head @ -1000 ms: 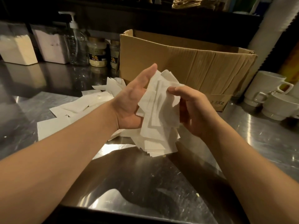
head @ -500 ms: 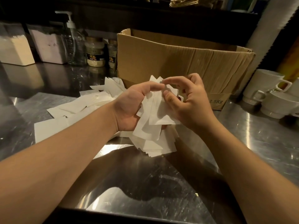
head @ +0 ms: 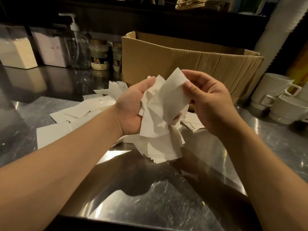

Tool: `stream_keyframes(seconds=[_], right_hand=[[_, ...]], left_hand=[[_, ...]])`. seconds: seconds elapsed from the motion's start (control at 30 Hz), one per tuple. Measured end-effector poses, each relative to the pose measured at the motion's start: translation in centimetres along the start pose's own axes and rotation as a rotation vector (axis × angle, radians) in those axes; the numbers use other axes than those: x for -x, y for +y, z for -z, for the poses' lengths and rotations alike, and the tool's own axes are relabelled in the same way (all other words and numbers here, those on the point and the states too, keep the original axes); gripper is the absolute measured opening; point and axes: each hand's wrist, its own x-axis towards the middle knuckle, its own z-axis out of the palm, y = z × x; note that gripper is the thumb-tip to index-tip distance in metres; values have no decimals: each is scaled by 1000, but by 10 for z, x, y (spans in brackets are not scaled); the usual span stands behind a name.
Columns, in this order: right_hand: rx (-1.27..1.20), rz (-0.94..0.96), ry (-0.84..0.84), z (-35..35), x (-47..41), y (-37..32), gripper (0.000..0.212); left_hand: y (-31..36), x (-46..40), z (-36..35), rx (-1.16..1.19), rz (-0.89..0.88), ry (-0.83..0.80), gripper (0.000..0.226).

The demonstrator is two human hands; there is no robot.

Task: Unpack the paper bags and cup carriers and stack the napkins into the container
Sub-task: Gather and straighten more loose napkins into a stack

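My left hand [head: 133,107] holds an untidy bundle of white napkins [head: 158,130] above the steel counter [head: 166,189], palm turned to the right with the thumb on top. My right hand [head: 211,100] pinches a single napkin [head: 173,95] between thumb and fingers at the top of that bundle. Several more loose napkins [head: 80,110] lie spread over the counter to the left, behind my left wrist. A few lie under the bundle at the right [head: 193,122]. Two clear containers [head: 16,52] with white stacks stand at the back left.
An open cardboard box [head: 191,62] stands right behind my hands. A pump bottle [head: 78,45] and jars [head: 99,55] stand left of it. White cups [head: 286,104] sit at the right edge. A dark shelf runs along the back.
My right hand has pulled one napkin up from the bundle and drawn back to the right. The left hand kept hold of the bundle, roughly in place.
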Motion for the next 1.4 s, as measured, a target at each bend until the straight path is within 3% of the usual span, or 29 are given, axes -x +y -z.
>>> stream_keyframes(seconds=[0.13, 0.23, 0.37, 0.47, 0.6, 0.97, 1.03, 1.1, 1.2, 1.27, 1.4], right_hand=[[-165, -124, -212, 7, -1, -3, 22], [-184, -150, -268, 4, 2, -4, 14], [-105, -154, -231, 1, 3, -7, 10], [131, -165, -182, -11, 6, -1, 6], [478, -61, -137, -23, 10, 8, 19], [534, -4, -76, -20, 7, 8, 9], [439, -42, -122, -18, 6, 6, 8], [180, -83, -205, -13, 6, 1, 3], [-116, -93, -305, -3, 6, -7, 14], [-115, -107, -303, -2, 6, -8, 21], [154, -149, -185, -16, 10, 1, 5]], left_hand=[[-1, -2, 2, 27, -29, 59, 58], [0, 0, 0, -16, -5, 80, 57], [0, 1, -1, 18, -13, 67, 60], [-1, 0, -1, -11, 10, 61, 63], [-2, -1, 0, -62, 24, 86, 60], [-2, 0, -2, -151, 16, 115, 55], [-2, -1, -1, -143, 22, 109, 58], [-1, 0, -3, -123, 27, 93, 59], [0, 0, -3, -125, 31, 97, 53], [-1, -1, -1, -126, 31, 86, 57], [-3, -1, 1, -112, 32, 82, 59]])
